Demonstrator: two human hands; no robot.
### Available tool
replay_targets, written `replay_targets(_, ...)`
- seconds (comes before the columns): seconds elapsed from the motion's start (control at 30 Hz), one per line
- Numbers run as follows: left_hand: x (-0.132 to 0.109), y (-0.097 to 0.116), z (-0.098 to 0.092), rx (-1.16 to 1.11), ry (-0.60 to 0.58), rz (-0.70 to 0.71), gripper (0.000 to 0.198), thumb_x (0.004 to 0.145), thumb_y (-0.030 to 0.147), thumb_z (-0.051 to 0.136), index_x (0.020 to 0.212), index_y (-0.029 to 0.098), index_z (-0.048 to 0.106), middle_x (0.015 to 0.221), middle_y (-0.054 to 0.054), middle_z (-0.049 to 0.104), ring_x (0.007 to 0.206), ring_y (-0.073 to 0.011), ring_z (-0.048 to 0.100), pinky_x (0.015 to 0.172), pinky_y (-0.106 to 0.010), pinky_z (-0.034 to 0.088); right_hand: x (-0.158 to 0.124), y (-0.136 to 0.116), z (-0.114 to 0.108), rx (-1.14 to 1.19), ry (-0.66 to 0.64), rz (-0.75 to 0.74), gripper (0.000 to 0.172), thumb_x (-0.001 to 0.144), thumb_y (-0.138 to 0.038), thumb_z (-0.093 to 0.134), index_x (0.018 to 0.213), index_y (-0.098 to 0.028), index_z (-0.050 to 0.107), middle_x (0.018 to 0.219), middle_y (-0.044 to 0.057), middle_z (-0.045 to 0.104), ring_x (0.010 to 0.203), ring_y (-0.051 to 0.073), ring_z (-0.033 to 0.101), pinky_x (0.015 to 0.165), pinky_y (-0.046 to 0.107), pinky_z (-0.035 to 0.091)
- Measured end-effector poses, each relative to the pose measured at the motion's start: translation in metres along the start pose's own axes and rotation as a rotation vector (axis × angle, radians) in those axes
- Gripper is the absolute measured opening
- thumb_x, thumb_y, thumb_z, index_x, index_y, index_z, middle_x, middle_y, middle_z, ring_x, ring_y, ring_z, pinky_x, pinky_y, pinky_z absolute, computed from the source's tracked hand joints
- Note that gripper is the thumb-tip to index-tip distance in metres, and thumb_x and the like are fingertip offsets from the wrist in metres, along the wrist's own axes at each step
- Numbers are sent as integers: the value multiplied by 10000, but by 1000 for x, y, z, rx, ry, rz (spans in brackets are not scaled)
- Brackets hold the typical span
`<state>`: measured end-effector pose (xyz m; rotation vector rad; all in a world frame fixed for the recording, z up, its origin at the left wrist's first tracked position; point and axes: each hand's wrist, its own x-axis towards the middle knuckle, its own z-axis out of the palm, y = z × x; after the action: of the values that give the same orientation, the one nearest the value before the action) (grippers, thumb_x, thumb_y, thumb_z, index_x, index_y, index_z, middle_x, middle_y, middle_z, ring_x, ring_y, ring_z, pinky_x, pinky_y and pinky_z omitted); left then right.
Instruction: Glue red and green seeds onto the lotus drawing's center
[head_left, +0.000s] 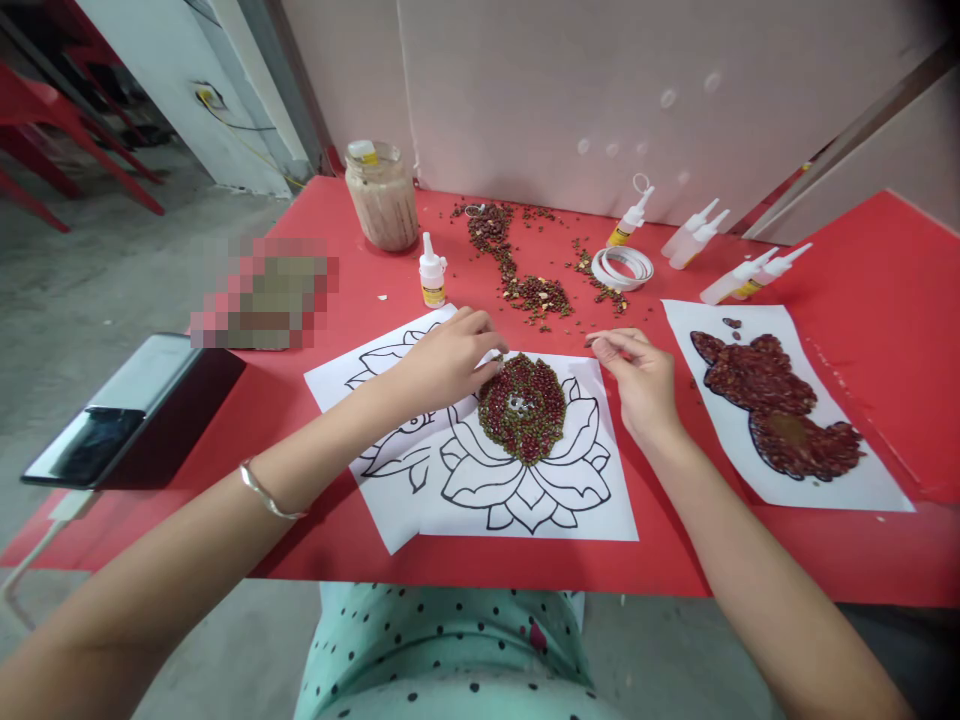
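Note:
A white sheet with a black lotus outline (525, 480) lies on the red table (315, 230) in front of me. The flower's middle is filled with red and green beans (523, 408). My left hand (442, 360) rests at the left edge of that bean patch, fingers curled and pinched together at the beans. My right hand (637, 375) hovers just right of the patch, its thumb and fingers pinched on something too small to name. A second outline sheet (360, 375) lies under the left hand.
Loose beans (525, 285) are scattered behind the sheets. A jar (382, 195), several small glue bottles (432, 270), and a tape roll (622, 267) stand at the back. A finished bean picture (780, 405) lies right. A phone on a black box (135, 410) sits left.

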<state>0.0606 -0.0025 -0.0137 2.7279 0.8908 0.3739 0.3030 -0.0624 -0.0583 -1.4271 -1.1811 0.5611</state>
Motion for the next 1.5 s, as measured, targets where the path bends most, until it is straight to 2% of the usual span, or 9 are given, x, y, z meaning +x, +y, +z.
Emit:
replay_targets(0.13,37,-5,7,58,-26,-53,281,875,237,509,1112,121,605,1053,-113,554,1001,-232,504,867,-371,440,6,7,-3,30,49,44,213,714,-397,701,837,-226,732,890,40,620,871,189,589,807,366,470)
replay_targets(0.3,92,-12,18,117,-37,-119,233,866,172,471,1027,134,634,1032,-113,581,1007,-238,526,792,-332,449,4,4,-2,6,37,42,209,723,-395,693,832,-222,734,881,39,615,857,179,585,781,346,473)
replay_targets(0.43,115,-12,28,203,-17,-100,260,847,158,482,1058,107,625,1034,-138,592,1012,-260,526,793,-345,443,3,1,-3,2,27,34,202,736,-395,684,843,-231,734,885,36,612,854,178,586,766,338,470)
replay_targets(0.77,134,-14,42,156,-24,-42,275,845,158,478,1042,156,670,1001,-120,587,988,-245,528,771,-320,435,4,-2,-3,-42,2,29,219,756,-415,664,866,-238,733,922,40,613,862,183,572,750,342,463)
replay_targets(1.1,138,-7,42,187,-31,-22,256,868,178,465,974,112,688,994,-133,587,998,-253,509,786,-329,412,3,-2,-3,-70,-3,4,222,768,-422,653,878,-245,731,923,43,611,866,184,578,734,339,476)
replay_targets(1.3,140,-3,40,264,-50,18,272,880,175,439,971,111,686,1023,-142,589,1029,-269,500,743,-326,410,3,-3,-3,-46,-4,1,202,762,-405,663,868,-248,734,911,40,612,863,182,576,739,338,470)
replay_targets(1.5,138,-4,40,259,-34,30,275,884,158,427,943,80,684,986,-155,592,983,-268,511,730,-340,417,3,-4,-2,-45,-6,9,212,749,-420,673,864,-255,739,894,37,606,846,181,573,713,334,468)
